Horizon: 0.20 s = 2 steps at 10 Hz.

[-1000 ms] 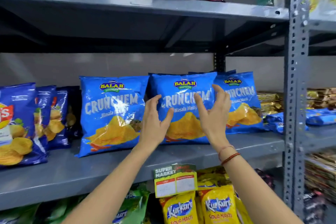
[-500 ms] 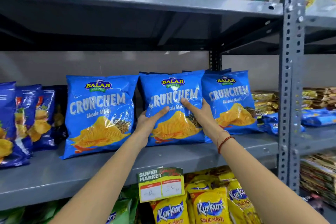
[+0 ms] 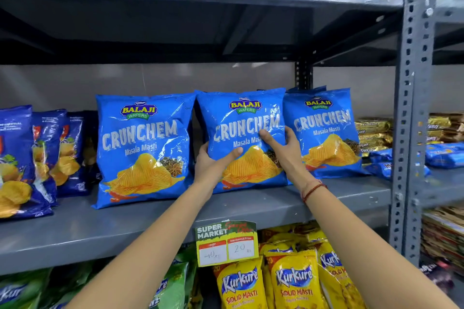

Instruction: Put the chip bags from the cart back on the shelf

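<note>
Head camera view: at the centre of the frame, a person's left hand and right hand grip the two sides of a blue chip bag, fingers wrapped around its edges. The bag stands upright on the grey shelf, between two matching bags. A price tag hangs on the shelf's front edge, lower centre.

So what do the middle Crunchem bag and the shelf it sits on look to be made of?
Middle Crunchem bag: glossy plastic film, probably; it shows creases and bright glare streaks. Shelf: grey painted metal, likely steel, matte, with a thin folded front edge and perforated uprights.
</note>
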{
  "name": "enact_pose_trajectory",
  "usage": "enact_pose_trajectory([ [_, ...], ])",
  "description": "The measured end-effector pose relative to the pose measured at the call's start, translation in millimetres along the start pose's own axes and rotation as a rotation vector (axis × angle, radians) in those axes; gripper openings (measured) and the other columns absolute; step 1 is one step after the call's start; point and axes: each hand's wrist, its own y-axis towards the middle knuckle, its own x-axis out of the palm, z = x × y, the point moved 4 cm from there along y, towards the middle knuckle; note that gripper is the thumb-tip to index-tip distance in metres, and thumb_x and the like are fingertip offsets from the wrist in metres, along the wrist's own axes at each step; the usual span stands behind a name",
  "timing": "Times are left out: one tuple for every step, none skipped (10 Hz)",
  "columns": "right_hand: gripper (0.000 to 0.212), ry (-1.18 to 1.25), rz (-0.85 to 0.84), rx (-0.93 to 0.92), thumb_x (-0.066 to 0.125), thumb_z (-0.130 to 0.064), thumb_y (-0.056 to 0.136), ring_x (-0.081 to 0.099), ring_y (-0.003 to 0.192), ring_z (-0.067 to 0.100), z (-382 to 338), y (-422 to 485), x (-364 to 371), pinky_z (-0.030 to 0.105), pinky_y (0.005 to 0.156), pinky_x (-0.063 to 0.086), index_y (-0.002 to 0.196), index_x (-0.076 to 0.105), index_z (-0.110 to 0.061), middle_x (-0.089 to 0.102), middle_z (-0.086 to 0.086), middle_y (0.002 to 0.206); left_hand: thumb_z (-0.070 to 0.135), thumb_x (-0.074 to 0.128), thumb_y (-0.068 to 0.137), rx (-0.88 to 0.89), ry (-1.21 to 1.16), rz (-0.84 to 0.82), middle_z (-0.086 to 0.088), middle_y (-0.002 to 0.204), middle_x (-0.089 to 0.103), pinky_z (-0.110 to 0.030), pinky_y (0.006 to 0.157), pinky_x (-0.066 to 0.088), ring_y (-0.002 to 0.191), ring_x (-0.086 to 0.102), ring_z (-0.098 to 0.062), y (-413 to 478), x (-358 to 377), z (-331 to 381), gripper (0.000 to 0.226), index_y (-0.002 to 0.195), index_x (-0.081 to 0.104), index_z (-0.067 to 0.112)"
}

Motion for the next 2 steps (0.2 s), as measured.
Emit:
enact_pose_trajectory([
  [0.069, -0.070, 0.111, -0.052, 0.075, -0.053, 0.069, 0.058, 0.102, 0.011, -7, -7, -11, 0.012, 0.072, 0.043, 0.126, 0.048, -0.023, 0.060, -0.005, 0.109, 0.043, 0.081, 0.064, 0.048, 0.135, 0.068, -0.003, 0.134, 0.050, -0.041, 0.100, 0.043, 0.121, 0.048, -0.024, -13, -5, -1, 0.087, 0.135, 0.036, 0.020],
  [0.060, 0.013, 0.218, -0.155, 0.075, -0.050, 0.070, 0.062, 0.100, 0.012, -27, -17, -28, 0.014, 0.076, 0.046, 0.119, 0.052, -0.024, 0.065, -0.001, 0.104, 0.041, 0.076, 0.071, 0.088, 0.190, 0.085, -0.003, 0.146, 0.034, -0.036, 0.102, 0.033, 0.132, 0.035, -0.023, -31, -7, 1, 0.091, 0.143, 0.023, 0.020],
])
